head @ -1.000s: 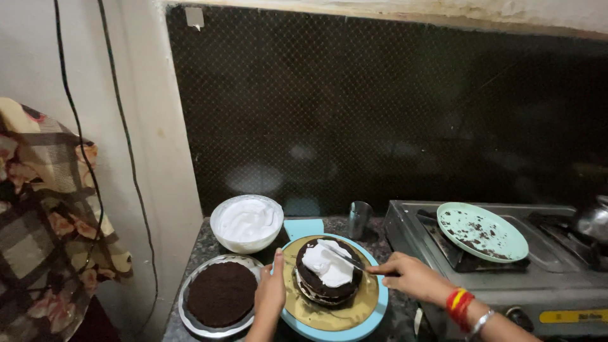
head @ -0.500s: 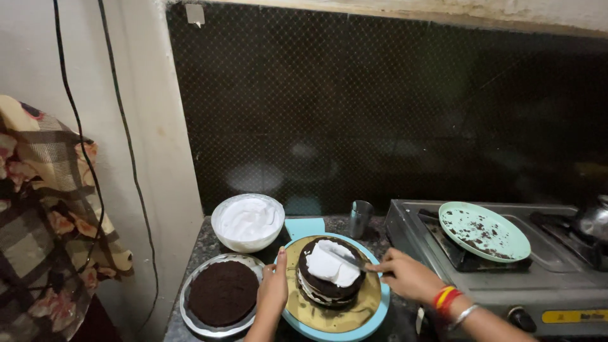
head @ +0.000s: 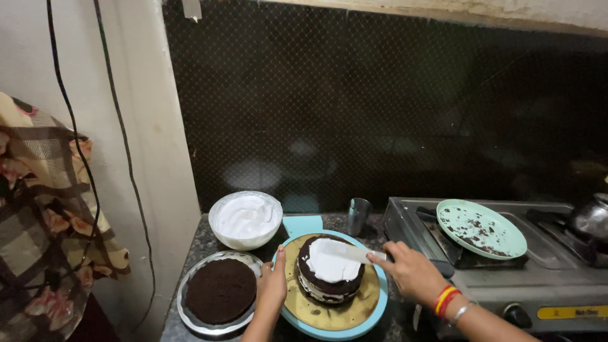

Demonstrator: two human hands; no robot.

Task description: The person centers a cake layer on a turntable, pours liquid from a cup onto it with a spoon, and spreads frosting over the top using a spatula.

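A dark chocolate cake topped with white cream sits on a round golden board on a light blue turntable. My right hand grips a flat spatula whose blade lies across the cream. My left hand rests on the turntable's left edge, fingers together. A white bowl of cream stands behind it.
A steel plate with a bare chocolate cake layer lies at the left. A small steel cup stands behind the cake. On the stove at the right rest a green crumb-covered plate and a kettle. Checked cloth hangs at the far left.
The spatula has swept across the top of the cake and the cream lies flatter and wider. My left hand stays on the turntable's edge.
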